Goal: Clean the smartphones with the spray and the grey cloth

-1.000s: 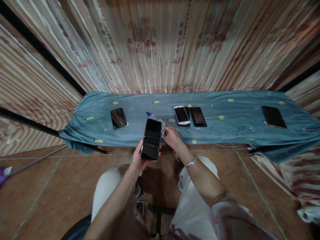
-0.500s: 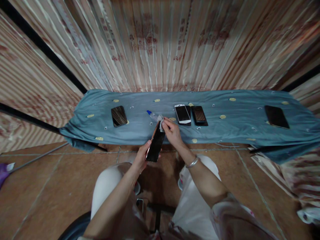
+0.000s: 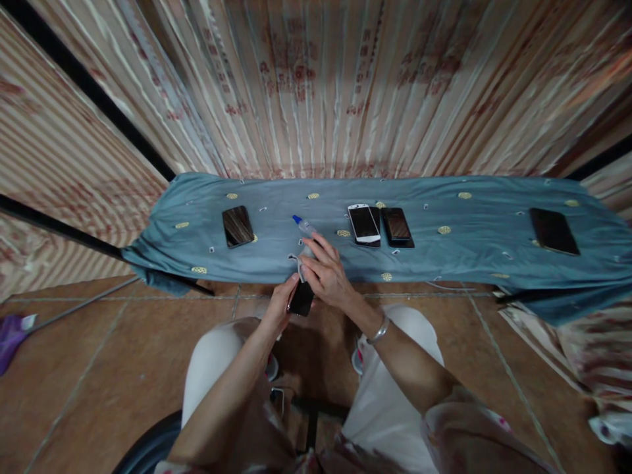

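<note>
The left hand (image 3: 281, 304) grips a glossy black phone (image 3: 301, 299) by its lower end, just in front of the blue-draped surface (image 3: 444, 263). The right hand (image 3: 323, 276), fingers flattened, presses a pale crumpled cloth (image 3: 298, 264) onto the phone's face, hiding most of it.

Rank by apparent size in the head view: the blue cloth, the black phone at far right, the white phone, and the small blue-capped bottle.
1. blue cloth, by far the largest.
2. black phone at far right.
3. white phone; close to the black one, and lens stretch at the edge makes this order unsure.
4. blue-capped bottle, smallest, partly hidden by the right hand.
</note>
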`<state>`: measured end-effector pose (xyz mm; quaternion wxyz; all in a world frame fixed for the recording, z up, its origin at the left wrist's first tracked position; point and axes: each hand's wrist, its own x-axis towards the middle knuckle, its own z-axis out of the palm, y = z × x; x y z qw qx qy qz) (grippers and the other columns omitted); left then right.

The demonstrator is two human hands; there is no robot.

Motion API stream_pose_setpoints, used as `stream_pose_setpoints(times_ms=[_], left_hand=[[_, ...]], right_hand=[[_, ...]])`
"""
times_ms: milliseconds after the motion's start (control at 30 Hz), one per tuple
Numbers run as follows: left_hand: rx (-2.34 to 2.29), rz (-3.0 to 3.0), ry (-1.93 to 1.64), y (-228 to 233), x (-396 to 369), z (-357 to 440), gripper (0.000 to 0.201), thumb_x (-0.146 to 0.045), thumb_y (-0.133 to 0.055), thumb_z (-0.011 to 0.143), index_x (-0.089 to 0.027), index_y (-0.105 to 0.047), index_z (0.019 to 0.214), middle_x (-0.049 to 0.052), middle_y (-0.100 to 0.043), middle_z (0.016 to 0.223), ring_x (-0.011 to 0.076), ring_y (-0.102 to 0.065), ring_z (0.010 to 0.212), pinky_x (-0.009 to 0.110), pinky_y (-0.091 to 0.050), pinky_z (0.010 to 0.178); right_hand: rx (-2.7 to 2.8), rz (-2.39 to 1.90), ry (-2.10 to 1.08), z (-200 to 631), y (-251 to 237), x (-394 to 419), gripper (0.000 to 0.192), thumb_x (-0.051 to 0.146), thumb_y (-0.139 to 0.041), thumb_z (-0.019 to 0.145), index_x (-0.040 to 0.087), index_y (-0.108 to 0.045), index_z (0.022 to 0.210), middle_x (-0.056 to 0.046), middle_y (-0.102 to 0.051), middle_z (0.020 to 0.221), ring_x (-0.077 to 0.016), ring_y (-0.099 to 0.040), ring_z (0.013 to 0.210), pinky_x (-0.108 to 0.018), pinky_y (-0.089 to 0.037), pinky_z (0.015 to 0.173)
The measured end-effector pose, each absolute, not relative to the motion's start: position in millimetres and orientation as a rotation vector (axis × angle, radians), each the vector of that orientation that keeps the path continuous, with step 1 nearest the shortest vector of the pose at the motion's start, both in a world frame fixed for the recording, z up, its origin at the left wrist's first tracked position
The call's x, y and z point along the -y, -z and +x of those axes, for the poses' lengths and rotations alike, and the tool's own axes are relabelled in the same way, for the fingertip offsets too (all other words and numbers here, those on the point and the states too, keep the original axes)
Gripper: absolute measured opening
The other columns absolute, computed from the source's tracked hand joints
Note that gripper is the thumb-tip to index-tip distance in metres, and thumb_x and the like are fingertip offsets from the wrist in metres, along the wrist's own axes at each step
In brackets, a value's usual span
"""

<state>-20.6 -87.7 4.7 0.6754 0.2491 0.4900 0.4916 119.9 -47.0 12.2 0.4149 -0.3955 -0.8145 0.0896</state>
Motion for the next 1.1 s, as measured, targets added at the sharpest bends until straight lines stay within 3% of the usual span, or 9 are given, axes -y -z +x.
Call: stream_pose_setpoints(times_ms=[367, 500, 567, 633, 733, 967, 1100], left_hand=[[-1.136, 0.602, -1.019, -7.2, 89.0, -17.6, 0.051, -0.057, -0.083, 0.056, -0.010, -0.073, 0.075, 0.007, -0.070, 0.067, 0.0161, -0.062, 0.055, 0.029, -0.056, 0.050], [-1.142, 0.594, -0.979, -10.9, 92.6, -13.5, 0.051, -0.055, -0.083, 0.058, -0.008, -0.072, 0.074, 0.008, -0.070, 0.065, 0.0172, -0.063, 0.053, 0.032, -0.057, 0.052], [-1.138, 0.609, -0.977, -13.7, 93.6, -12.3, 0.050, -0.055, -0.083, 0.059, -0.008, -0.072, 0.073, 0.007, -0.069, 0.062, 0.0169, -0.063, 0.052, 0.032, -0.057, 0.051], [-1.127, 0.619, -0.978, -16.8, 93.9, -12.3, 0.051, -0.056, -0.083, 0.059, -0.008, -0.072, 0.075, 0.007, -0.069, 0.062, 0.0174, -0.064, 0.054, 0.032, -0.058, 0.052], [-1.100, 0.606, -0.971, -20.0, 93.4, -13.9, 0.050, -0.055, -0.080, 0.063, -0.008, -0.072, 0.081, 0.008, -0.071, 0.067, 0.0199, -0.067, 0.059, 0.033, -0.060, 0.056], [-0.991, 0.527, -1.005, -20.0, 93.6, -18.2, 0.038, -0.046, -0.069, 0.078, -0.012, -0.070, 0.094, 0.011, -0.075, 0.081, 0.0246, -0.073, 0.072, 0.036, -0.061, 0.059], [-0.926, 0.502, -1.035, -19.2, 93.1, -19.8, 0.039, -0.045, -0.063, 0.084, -0.012, -0.067, 0.104, 0.012, -0.076, 0.090, 0.0250, -0.073, 0.078, 0.036, -0.061, 0.062]], right_hand=[[1.950, -1.134, -0.265, 129.1, -9.2, 36.1, 0.033, 0.028, -0.042, 0.098, 0.020, -0.070, 0.113, -0.012, -0.052, 0.145, -0.0265, -0.032, 0.144, -0.049, -0.034, 0.111], [1.718, -1.128, -0.424, 137.9, -3.4, 19.9, 0.033, 0.033, -0.043, 0.096, 0.021, -0.071, 0.109, -0.010, -0.061, 0.135, -0.0249, -0.043, 0.137, -0.047, -0.032, 0.114], [1.561, -1.113, -0.586, 140.4, 0.9, 12.7, 0.034, 0.041, -0.045, 0.094, 0.021, -0.073, 0.100, -0.009, -0.069, 0.119, -0.0251, -0.056, 0.122, -0.043, -0.040, 0.107], [1.387, -1.131, -0.803, 141.5, 5.2, 7.1, 0.037, 0.048, -0.048, 0.090, 0.021, -0.073, 0.084, -0.006, -0.073, 0.093, -0.0242, -0.065, 0.098, -0.038, -0.049, 0.091], [1.143, -1.147, -1.082, 140.4, 8.6, 2.5, 0.035, 0.049, -0.056, 0.082, 0.020, -0.068, 0.066, 0.000, -0.065, 0.063, -0.0186, -0.062, 0.071, -0.029, -0.049, 0.069], [0.673, -1.031, -1.444, 135.0, 0.7, 1.2, 0.008, 0.027, -0.065, 0.069, 0.020, -0.068, 0.069, 0.003, -0.065, 0.060, -0.0133, -0.060, 0.063, -0.022, -0.042, 0.058], [0.578, -0.996, -1.507, 137.2, -0.6, 2.8, 0.007, 0.021, -0.066, 0.069, 0.020, -0.061, 0.063, 0.005, -0.060, 0.055, -0.0098, -0.054, 0.054, -0.021, -0.039, 0.053]])
